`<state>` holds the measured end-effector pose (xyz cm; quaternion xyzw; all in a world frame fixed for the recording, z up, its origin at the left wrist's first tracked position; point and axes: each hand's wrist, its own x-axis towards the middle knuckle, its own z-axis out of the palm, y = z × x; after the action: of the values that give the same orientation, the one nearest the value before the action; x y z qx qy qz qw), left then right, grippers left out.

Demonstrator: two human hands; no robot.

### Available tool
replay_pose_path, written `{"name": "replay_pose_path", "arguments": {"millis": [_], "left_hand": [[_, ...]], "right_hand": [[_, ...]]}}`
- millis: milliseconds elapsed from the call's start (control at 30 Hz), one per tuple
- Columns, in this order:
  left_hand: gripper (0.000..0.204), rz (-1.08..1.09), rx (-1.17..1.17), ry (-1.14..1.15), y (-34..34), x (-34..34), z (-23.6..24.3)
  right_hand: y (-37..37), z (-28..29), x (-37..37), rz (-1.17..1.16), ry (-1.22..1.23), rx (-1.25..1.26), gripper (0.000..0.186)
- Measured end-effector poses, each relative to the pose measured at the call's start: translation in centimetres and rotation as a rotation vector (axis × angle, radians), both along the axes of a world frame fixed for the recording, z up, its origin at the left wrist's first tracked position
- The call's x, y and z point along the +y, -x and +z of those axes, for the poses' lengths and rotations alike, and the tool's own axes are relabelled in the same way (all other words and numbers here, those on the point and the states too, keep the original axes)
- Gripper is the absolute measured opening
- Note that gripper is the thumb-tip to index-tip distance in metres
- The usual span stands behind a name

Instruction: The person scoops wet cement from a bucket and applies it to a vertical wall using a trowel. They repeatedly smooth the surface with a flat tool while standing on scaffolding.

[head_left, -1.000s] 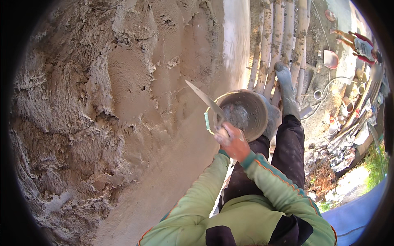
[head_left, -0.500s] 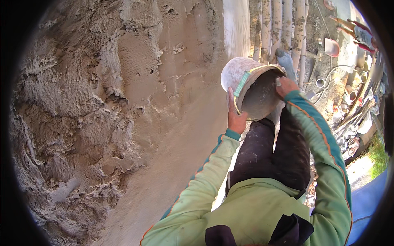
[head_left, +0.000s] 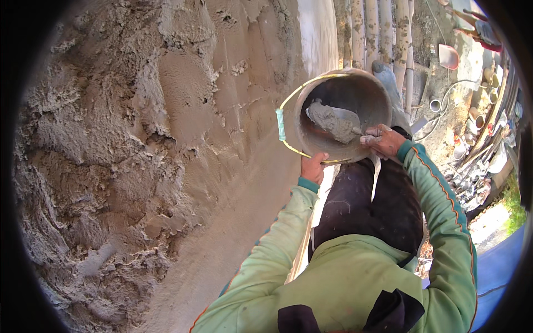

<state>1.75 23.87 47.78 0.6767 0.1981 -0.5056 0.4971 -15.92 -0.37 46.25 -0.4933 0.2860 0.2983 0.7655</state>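
Note:
A round, mortar-stained bucket [head_left: 311, 133] with a yellow wire handle and green grip [head_left: 280, 125] is held up above my legs, its mouth facing me. My left hand [head_left: 312, 168] is closed on its lower left rim. My right hand [head_left: 383, 141] grips a trowel by its handle at the bucket's right side. The trowel's blade [head_left: 333, 120], heaped with wet grey mortar, is inside the bucket. Left of me spreads a wall [head_left: 166, 166] of rough, wet plaster, smoother toward the lower middle.
Several pale poles [head_left: 372, 30] lie beyond my booted feet. At the right are a red-rimmed container [head_left: 447, 56], hoses, pots [head_left: 476, 119], piled scrap [head_left: 494, 139] and a blue surface [head_left: 494, 277]. Another person [head_left: 482, 33] is at the top right.
My left hand has come onto the bucket. The bucket was lifted and tipped, and has since swung back to face me more fully, with the mortar-loaded trowel now showing inside.

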Motion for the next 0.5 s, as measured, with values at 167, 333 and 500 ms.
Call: {"name": "replay_pose_path", "arguments": {"millis": [167, 333, 500], "left_hand": [[0.030, 0.135, 0.062, -0.165, 0.6, 3.1, -1.3], [0.029, 0.127, 0.047, -0.287, 1.0, 10.5, -1.6], [0.031, 0.132, 0.055, -0.274, 2.4, 15.4, -1.1]], "right_hand": [[3.0, 1.7, -0.8, -0.643, -0.305, 0.011, 0.032], [5.2, 2.2, -1.4, -1.310, 0.050, 0.063, 0.023], [2.3, -0.5, -0.5, -1.747, 0.409, 0.169, 0.023]]}}
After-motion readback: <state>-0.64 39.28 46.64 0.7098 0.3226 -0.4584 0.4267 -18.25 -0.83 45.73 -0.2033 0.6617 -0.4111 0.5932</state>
